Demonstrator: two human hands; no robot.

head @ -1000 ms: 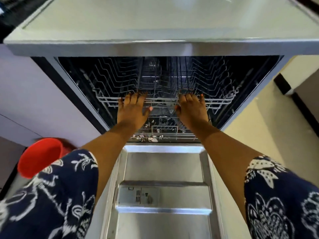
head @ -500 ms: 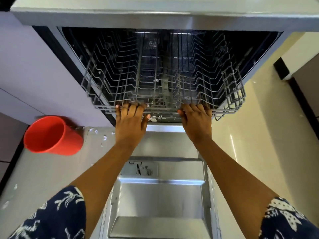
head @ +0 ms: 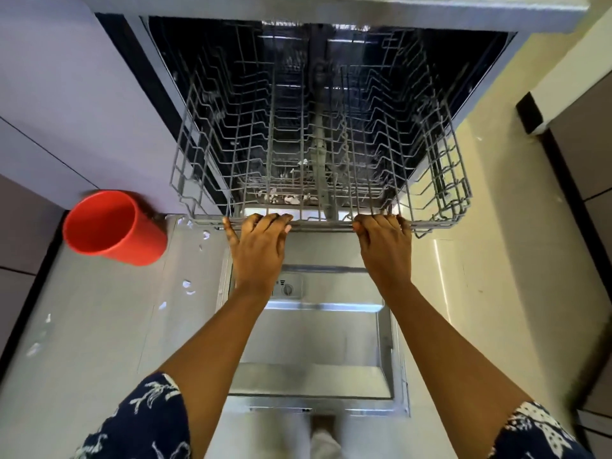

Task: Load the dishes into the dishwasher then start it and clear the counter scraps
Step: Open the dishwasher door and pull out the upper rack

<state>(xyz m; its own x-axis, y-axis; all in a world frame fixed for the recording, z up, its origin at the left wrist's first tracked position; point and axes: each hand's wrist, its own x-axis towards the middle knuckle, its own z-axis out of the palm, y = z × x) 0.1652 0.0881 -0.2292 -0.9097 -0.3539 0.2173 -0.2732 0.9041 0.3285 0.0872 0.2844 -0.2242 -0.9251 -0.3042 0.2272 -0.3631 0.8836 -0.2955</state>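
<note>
The dishwasher stands open, its steel door (head: 318, 352) folded down flat below me. A grey wire rack (head: 318, 144) is drawn out over the door and holds no dishes. My left hand (head: 260, 250) grips the rack's front rail left of centre, fingers curled over the wire. Right of centre, my right hand (head: 385, 248) grips the same rail. Beneath the rack a lower basket (head: 291, 193) shows some white bits.
A red plastic cup (head: 114, 226) lies on its side on the floor at the left, mouth toward me. White scraps (head: 188, 286) are scattered on the floor beside the door. The countertop edge (head: 331, 11) overhangs the opening; cabinets flank both sides.
Both hands have drawn the wire rack out of the dishwasher toward me, over the open door. My view has tilted down, bringing the red cup and floor scraps into sight.
</note>
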